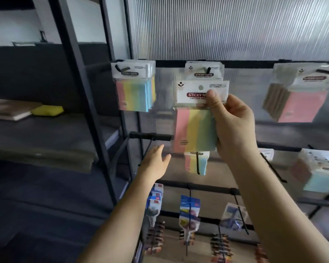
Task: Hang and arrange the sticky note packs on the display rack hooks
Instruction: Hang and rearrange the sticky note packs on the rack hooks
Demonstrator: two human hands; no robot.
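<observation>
Hidden or unclear: the whole frame was motion-blurred; print on the hanging packs was mostly unreadable, and the thumb covered the end of "STICKY N…" on the held pack's header.
Cut off: the pink-fronted packs at the right edge and the pale blue ones below them ran partly out of frame.
Held pack: centre of the frame, upright, pink, yellow and blue strips under a white header card with a round hang hole, just below and in front of the top-centre hook.
Right hand: gripped the held pack along its right edge, thumb pressed on the header.
Left hand: lower centre-left, fingers straight and spread, holding nothing, reaching toward the rack.
Top-centre hook: already carried several packs, largely covered by the held pack.
Upper-left packs: a bunch of the same striped packs on their own hook.
Lower pack: directly under the held one, crossed by a black hook.
Rack bar: black, horizontal, behind the held pack.
Bottom rows: blue-carded items and dark bundles, too blurred to identify.
Left shelf: dark, with a yellow object beside a flat board.
</observation>
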